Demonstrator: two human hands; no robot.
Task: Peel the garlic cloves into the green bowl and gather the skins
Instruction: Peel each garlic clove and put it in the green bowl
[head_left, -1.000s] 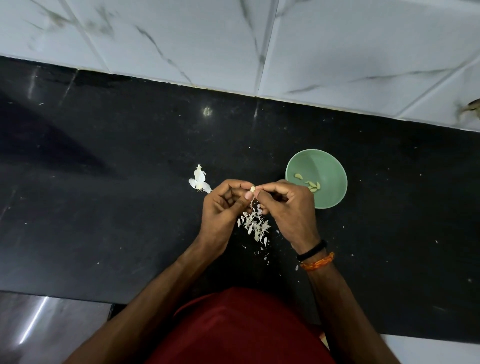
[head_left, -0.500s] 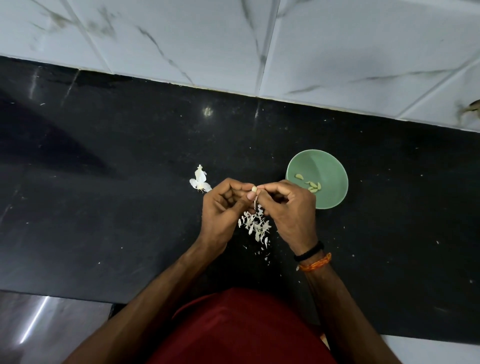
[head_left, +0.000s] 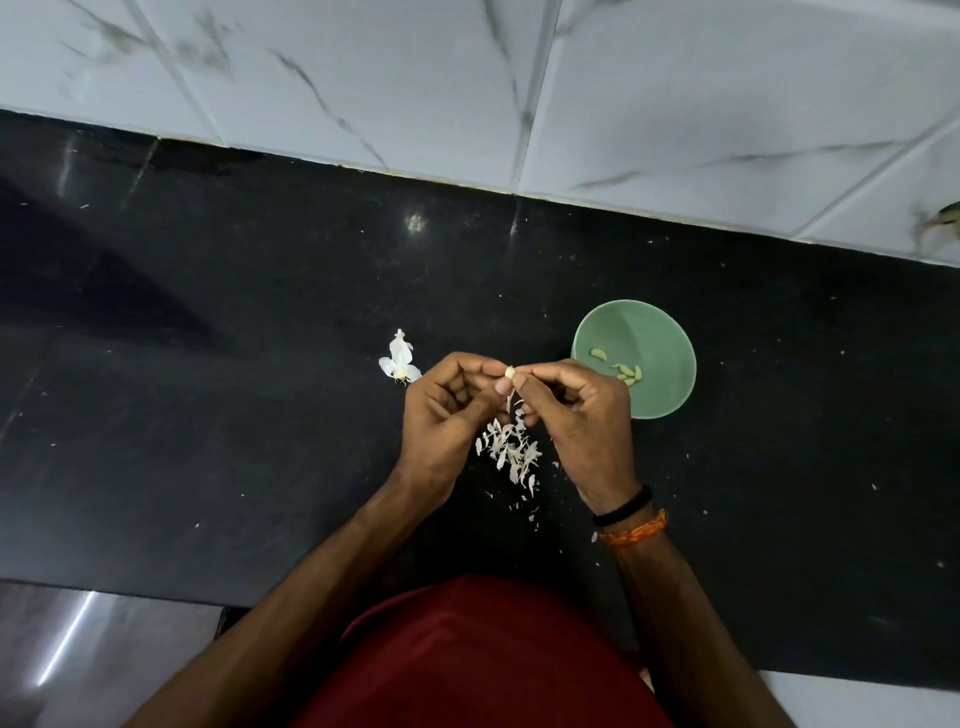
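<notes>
My left hand (head_left: 447, 410) and my right hand (head_left: 576, 415) meet fingertip to fingertip over the black counter, both pinching one small pale garlic clove (head_left: 510, 372). A thin strip of skin (head_left: 510, 400) hangs down from the clove between the thumbs. Below the hands lies a loose pile of white skins (head_left: 511, 449). The green bowl (head_left: 665, 332) stands just right of my right hand and holds several peeled cloves (head_left: 626, 371). A white papery garlic remnant (head_left: 399, 359) lies left of my left hand.
The black stone counter (head_left: 208, 415) runs left and right, backed by a white marble-tiled wall (head_left: 467, 78). Small skin flecks (head_left: 530, 514) are scattered toward the counter's front edge. My red shirt (head_left: 483, 660) fills the bottom of the view.
The skin strip has been pulled further down from the clove. Both hands stay in the same place.
</notes>
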